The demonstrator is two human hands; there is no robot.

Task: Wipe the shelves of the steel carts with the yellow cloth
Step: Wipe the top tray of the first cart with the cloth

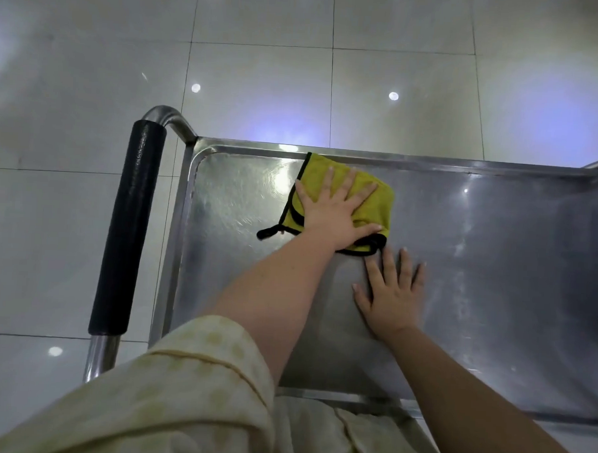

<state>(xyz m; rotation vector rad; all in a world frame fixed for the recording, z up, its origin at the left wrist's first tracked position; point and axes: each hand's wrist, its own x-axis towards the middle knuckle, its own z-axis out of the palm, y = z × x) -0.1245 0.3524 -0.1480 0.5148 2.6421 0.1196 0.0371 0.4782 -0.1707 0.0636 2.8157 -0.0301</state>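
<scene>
The steel cart's top shelf (494, 269) fills the middle and right of the view. A yellow cloth (377, 204) with black edging lies folded on the shelf near its far rim, left of centre. My left hand (336, 214) presses flat on the cloth with the fingers spread and straight. My right hand (392, 295) rests flat on the bare steel just in front of the cloth, fingers spread, holding nothing.
The cart's handle (126, 225), wrapped in a black grip, runs along the left side on a bent steel tube. Glossy grey floor tiles (263, 70) surround the cart. A cream sleeve (187, 392) covers my left upper arm at the bottom.
</scene>
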